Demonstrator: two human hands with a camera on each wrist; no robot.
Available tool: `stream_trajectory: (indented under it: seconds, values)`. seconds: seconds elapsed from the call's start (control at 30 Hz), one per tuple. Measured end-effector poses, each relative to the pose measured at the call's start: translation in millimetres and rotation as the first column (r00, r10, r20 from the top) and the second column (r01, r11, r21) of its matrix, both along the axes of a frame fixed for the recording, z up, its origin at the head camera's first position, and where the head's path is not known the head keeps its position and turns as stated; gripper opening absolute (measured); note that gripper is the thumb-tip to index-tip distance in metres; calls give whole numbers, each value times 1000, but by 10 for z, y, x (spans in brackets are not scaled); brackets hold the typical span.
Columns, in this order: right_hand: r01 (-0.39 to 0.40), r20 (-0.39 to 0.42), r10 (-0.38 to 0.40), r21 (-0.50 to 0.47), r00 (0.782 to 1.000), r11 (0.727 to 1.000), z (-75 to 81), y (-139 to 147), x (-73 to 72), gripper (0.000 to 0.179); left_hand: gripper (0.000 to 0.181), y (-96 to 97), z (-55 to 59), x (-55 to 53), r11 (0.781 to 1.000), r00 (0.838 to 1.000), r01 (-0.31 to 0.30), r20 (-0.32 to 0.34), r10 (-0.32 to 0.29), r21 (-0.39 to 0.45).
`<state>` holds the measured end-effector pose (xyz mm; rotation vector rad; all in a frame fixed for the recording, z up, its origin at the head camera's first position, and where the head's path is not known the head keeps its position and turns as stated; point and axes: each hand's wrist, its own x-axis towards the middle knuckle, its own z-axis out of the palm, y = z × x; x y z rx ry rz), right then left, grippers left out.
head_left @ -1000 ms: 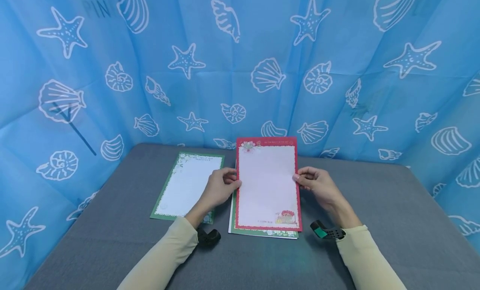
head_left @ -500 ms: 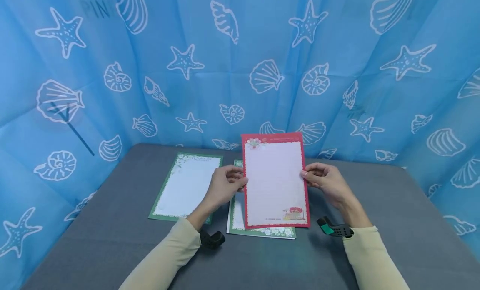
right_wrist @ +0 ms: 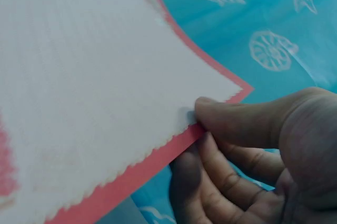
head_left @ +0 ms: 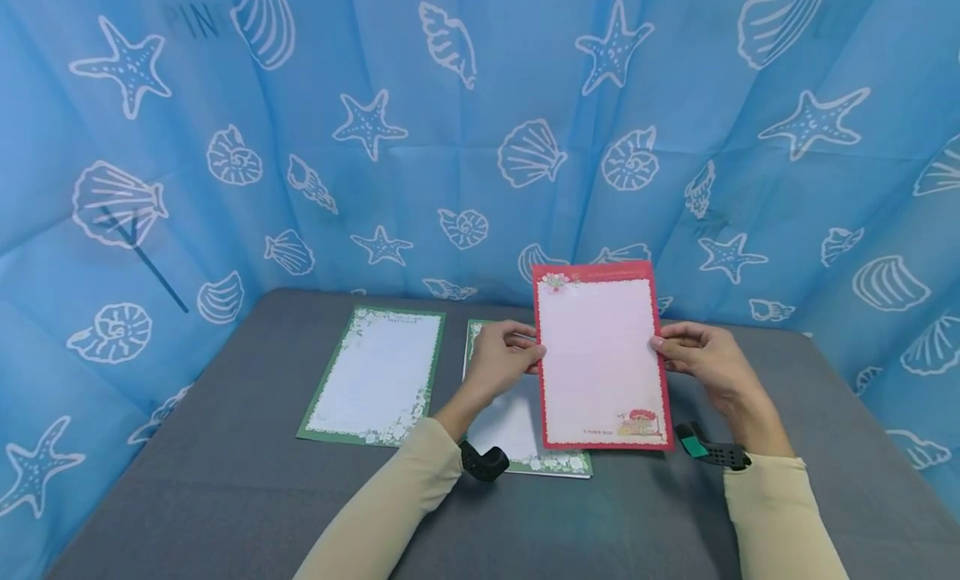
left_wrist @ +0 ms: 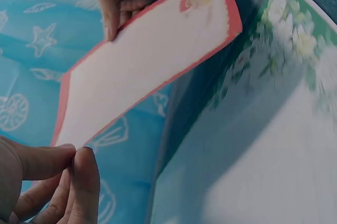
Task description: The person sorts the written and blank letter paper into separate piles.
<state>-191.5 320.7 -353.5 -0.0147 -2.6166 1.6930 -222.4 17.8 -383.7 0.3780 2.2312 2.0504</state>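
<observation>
A red-bordered sheet of paper (head_left: 600,359) with a pale lined middle is held up between both hands. My left hand (head_left: 498,359) pinches its left edge between thumb and fingers, and my right hand (head_left: 708,359) pinches the right edge the same way. In the left wrist view the sheet (left_wrist: 142,60) slants away, clear of the table, with fingers gripping both long edges. The right wrist view shows the thumb on top of the red border (right_wrist: 158,166). Partly hidden behind the sheet and left hand lies a green-bordered paper (head_left: 510,422) with white flowers.
Another green-bordered paper (head_left: 378,372) lies flat to the left on the grey table (head_left: 225,480). A blue curtain (head_left: 450,147) printed with shells and starfish hangs behind the table and along its sides. Black straps (head_left: 483,462) sit at both wrists.
Both hands have lifted the red-bordered sheet off the green-bordered paper and carried it to the right, uncovering more of that paper. The left green-bordered paper has stayed put.
</observation>
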Motion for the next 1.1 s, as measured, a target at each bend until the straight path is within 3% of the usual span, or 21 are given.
stream_trajectory:
  seconds: [0.23, 0.63, 0.73, 0.9, 0.97, 1.1]
  values:
    - [32, 93, -39, 75, 995, 997, 10, 275, 62, 47, 22, 334, -63, -25, 999, 999, 4, 49, -2, -48]
    - [57, 238, -114, 235, 965, 970, -39, 625, 161, 55, 17, 875, -120, -2, 987, 991, -9, 130, 30, -159]
    - [75, 272, -146, 256, 951, 964, -60, 684, 166, 57, 18, 966, -156, 8, 969, 991, -27, 117, 57, -246]
    - [114, 305, -198, 272, 931, 955, -117, 738, 148, 54, 19, 1089, -169, 29, 904, 989, -66, 91, 114, -422]
    - [127, 305, -211, 274, 929, 953, -145, 741, 143, 50, 19, 1123, -164, 28, 880, 988, -66, 90, 122, -470]
    - [156, 296, -239, 277, 925, 948, -200, 718, 132, 47, 19, 1156, -163, 14, 855, 987, -56, 100, 125, -516]
